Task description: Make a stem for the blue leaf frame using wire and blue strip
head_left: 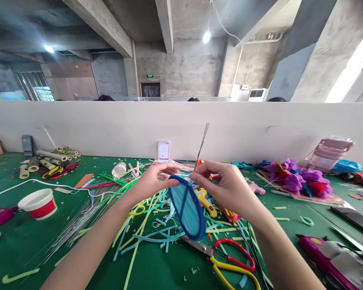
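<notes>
A smooth green worktop (157, 270) meets a white partition (109, 125) along its far edge. Midway between its side edges, above a tangle of narrow yellow-green and blue strips (134, 252), the left hand (159, 177) pinches the rim of a translucent blue, petal-shaped piece (190, 211) (edged in darker blue). The right hand (220, 179) grasps its top, where thin, stiff wires (203, 141) rise. Red-and-yellow-handled metal scissors (211, 251) lie near the worktop's near edge.

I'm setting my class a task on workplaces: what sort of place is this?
Likely a craft workshop: large scissors, a spread of thin wires and scattered coloured strips lie on the table.
</notes>
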`<action>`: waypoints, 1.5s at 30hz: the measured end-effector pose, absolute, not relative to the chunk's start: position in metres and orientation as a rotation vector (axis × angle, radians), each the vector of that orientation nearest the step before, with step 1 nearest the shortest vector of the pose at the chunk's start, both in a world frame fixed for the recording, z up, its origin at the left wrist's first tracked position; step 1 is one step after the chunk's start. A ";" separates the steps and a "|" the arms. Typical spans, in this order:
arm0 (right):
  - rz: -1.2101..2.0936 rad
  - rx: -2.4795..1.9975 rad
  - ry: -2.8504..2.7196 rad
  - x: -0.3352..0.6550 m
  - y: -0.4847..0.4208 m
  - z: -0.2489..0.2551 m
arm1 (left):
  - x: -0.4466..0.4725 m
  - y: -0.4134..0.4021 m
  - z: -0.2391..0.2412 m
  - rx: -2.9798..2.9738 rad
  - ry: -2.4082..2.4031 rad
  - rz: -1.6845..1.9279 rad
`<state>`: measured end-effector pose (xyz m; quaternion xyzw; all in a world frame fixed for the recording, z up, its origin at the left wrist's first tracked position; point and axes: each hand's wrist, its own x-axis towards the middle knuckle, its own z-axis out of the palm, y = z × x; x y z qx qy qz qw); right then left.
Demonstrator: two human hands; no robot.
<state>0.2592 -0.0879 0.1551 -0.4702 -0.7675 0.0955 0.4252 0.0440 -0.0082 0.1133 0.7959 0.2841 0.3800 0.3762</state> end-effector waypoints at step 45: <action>0.128 -1.220 -1.776 0.229 -0.091 0.140 | 0.054 -0.070 0.054 2.947 1.274 1.595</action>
